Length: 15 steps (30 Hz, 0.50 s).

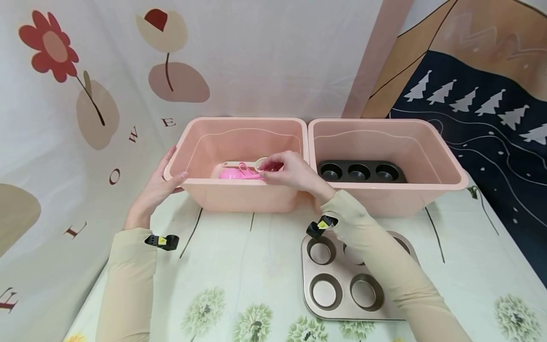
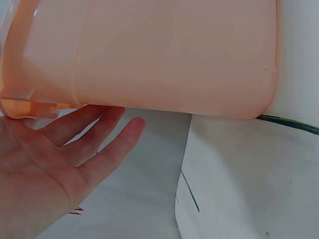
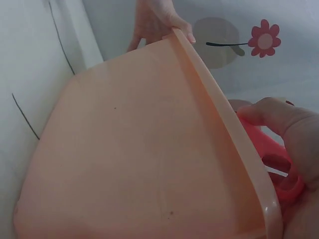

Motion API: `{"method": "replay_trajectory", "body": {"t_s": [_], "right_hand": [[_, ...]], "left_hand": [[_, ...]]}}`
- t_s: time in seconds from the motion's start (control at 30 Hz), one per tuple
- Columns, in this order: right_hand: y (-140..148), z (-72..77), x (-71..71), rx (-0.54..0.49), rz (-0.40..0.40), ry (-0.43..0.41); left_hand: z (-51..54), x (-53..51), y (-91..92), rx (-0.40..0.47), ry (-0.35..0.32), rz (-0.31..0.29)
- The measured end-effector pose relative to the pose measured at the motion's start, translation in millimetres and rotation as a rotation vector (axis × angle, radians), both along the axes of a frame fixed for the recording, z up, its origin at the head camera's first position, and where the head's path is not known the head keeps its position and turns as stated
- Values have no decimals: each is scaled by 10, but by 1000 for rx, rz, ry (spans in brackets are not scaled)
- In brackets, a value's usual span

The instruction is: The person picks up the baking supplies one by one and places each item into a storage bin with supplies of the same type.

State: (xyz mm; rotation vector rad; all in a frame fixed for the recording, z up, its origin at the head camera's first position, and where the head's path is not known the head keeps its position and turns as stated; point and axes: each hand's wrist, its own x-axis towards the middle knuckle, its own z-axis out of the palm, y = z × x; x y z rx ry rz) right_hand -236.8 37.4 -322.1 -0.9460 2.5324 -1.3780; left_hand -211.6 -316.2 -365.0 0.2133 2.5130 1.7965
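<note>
My left hand (image 1: 157, 189) grips the left rim of the left pink bin (image 1: 239, 195), thumb over the edge; in the left wrist view the fingers of this hand (image 2: 65, 159) lie under the bin's rim (image 2: 174, 64). Inside that bin, my right hand (image 1: 297, 175) pinches a pink item, mostly hidden by the fingers. Pink utensils (image 1: 231, 174) and a cream-handled scoop (image 1: 239, 164) lie beside the fingertips. From the right wrist, a pink-red looped piece (image 3: 266, 147) shows against the right hand (image 3: 299, 134), behind the bin's rim.
The right pink bin (image 1: 384, 199) adjoins the left one and holds a dark muffin pan (image 1: 397, 175). A metallic muffin tray (image 1: 342, 308) lies in front on the floral cloth, partly under my right forearm. Printed fabric hangs behind the bins.
</note>
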Motion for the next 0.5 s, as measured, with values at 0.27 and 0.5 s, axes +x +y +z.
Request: {"method": "replay_trajectory", "body": {"t_s": [0.27, 0.5], "right_hand": [[1, -22, 10, 111, -24, 81], [30, -25, 0, 35, -14, 89]], "left_hand": [[7, 3, 8, 0, -11, 4], [4, 4, 11, -3, -5, 8]]}}
